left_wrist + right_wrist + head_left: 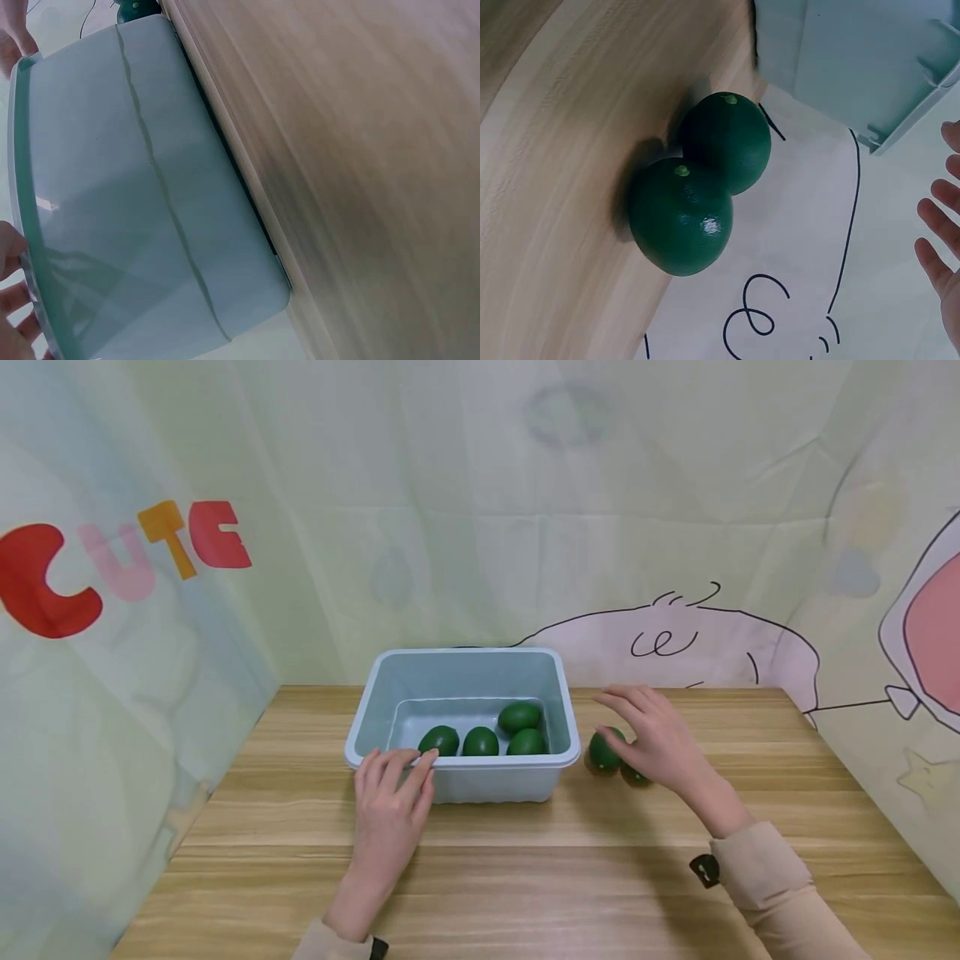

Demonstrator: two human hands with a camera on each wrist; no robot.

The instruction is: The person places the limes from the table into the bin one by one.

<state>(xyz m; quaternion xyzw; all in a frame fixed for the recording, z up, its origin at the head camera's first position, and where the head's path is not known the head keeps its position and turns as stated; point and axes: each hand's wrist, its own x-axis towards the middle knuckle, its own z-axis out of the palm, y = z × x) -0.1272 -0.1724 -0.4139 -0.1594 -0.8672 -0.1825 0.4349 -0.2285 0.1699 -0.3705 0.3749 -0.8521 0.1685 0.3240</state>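
Observation:
A pale blue plastic box (491,783) stands on the table, with several glossy dark green oval fruits (438,741) inside. Whether they are limes or avocados I cannot tell. My left hand (393,806) rests its fingers on the box's front rim near the left corner; the left wrist view catches those fingers (16,300) at the rim. Two more of the fruits, one nearer (680,217) and one behind (727,142), lie touching on the table right of the box. Above them hovers my right hand (656,739), fingers spread and holding nothing; it partly hides one fruit in the head view.
The wooden table (525,877) ends at the back against a pale printed cloth (465,527), which also hangs along both sides. Coloured letters and line drawings decorate the cloth.

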